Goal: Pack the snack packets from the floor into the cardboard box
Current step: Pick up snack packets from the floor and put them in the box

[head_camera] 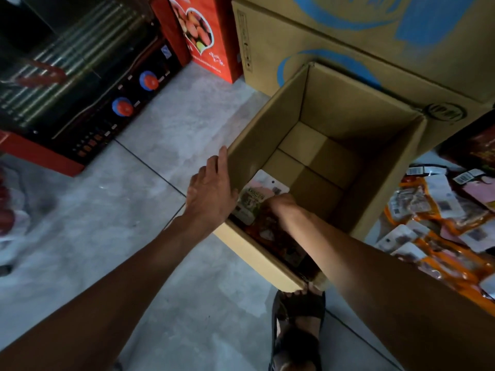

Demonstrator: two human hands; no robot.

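An open cardboard box (pixel 270 121) stands on the tiled floor in front of me. My left hand (pixel 211 188) lies flat against the box's left wall at its rim, fingers straight. My right hand (pixel 281 200) reaches down inside the box and rests on the snack packets (pixel 253 199) lying in its near left corner; its fingers are hidden, so the grip cannot be made out. A heap of orange and white snack packets (pixel 439 226) lies on the floor to the right of the box.
A large cardboard carton with blue print (pixel 375 36) stands behind the box. A red carton (pixel 206 33) and a black appliance with knobs (pixel 80 84) sit at the back left. My sandalled foot (pixel 297 330) is by the box's near corner. A white bag (pixel 13 215) lies far left.
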